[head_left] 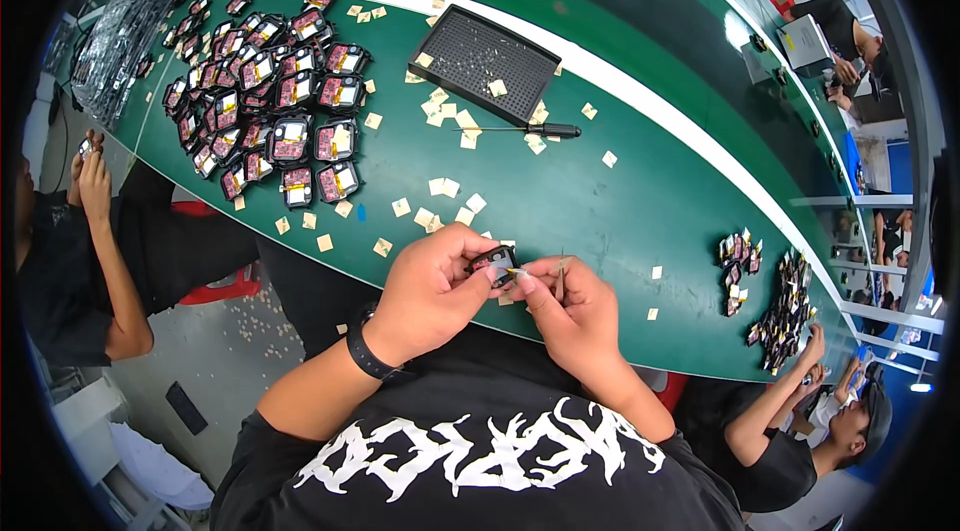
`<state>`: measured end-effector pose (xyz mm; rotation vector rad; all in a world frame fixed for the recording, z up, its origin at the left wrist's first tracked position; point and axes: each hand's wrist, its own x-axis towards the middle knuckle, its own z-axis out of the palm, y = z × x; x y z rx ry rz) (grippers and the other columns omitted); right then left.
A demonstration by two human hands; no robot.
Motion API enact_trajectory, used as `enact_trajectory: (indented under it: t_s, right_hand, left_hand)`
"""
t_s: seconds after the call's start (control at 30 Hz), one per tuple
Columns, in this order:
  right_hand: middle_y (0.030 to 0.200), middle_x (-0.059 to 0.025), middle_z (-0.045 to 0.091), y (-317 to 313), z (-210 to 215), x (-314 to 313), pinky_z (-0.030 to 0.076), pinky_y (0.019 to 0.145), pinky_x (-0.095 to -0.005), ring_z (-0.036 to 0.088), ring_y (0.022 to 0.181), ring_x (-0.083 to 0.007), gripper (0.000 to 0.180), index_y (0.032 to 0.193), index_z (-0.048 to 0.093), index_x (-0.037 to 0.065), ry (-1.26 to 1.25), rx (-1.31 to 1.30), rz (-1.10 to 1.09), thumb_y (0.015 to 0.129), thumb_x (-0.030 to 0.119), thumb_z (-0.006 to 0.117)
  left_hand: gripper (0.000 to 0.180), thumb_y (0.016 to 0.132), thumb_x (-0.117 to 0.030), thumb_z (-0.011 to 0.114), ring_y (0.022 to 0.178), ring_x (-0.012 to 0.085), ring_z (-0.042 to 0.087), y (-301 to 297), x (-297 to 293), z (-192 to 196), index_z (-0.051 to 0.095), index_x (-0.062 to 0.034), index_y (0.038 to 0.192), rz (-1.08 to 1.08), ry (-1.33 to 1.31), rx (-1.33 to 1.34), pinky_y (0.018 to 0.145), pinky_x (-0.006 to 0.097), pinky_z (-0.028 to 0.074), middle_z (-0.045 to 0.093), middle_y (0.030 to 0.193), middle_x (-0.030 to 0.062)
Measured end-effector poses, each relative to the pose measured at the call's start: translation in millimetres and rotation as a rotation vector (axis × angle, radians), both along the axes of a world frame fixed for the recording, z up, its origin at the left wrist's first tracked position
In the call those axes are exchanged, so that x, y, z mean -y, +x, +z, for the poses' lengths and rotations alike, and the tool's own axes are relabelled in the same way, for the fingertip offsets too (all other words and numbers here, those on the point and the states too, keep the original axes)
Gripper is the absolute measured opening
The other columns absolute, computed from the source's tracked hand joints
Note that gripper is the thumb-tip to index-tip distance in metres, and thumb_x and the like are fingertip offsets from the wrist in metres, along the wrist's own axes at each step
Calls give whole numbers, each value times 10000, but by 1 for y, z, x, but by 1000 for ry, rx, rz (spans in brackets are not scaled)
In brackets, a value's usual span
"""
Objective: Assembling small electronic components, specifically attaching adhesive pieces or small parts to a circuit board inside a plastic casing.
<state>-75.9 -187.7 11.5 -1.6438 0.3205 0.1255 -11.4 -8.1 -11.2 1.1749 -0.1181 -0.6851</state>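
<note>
My left hand (432,283) grips a small black electronic part (497,259) with a red inner face, just above the near edge of the green table (600,201). My right hand (572,303) holds thin tweezers (561,278) upright beside the part, thumb and forefinger pinching at its right edge where a small yellowish sticker bit shows. A black band sits on my left wrist. Both hands touch the same part.
A large pile of like black-and-red parts (270,101) lies at the left. A black perforated tray (483,63) and a screwdriver (535,130) sit further back. Small beige paper squares (445,188) are scattered about. Smaller part piles (770,301) lie right. Other people sit at left and right.
</note>
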Motion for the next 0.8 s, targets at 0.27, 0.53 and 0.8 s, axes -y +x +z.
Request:
enact_trajectory:
  t_s: [0.27, 0.53, 0.8]
  right_hand:
    - [890, -88, 760, 0, -7, -11, 560, 721, -241, 716, 816, -98, 135, 1058, 660, -31, -9, 23, -39, 977, 76, 671]
    - [870, -64, 721, 1, -8, -17, 525, 687, -214, 662, 777, -75, 159, 1049, 712, -52, 102, -55, -119, 957, 76, 703]
    - [899, -13, 587, 8, -8, -26, 468, 597, -196, 589, 706, -52, 109, 980, 713, -45, 123, 98, -208, 906, 23, 754]
  left_hand:
    - [205, 983, 93, 517, 998, 143, 669, -2, -2, -7, 546, 54, 1182, -14, -3, 29, 892, 319, 585, 637, 1093, 101]
    - [245, 985, 95, 522, 1051, 163, 648, -1, -11, -8, 535, 58, 1227, -124, 186, 217, 939, 339, 557, 614, 1147, 118]
    - [320, 974, 113, 519, 1113, 201, 625, -5, -12, -13, 504, 49, 1287, -43, -144, 183, 992, 382, 526, 579, 1183, 130]
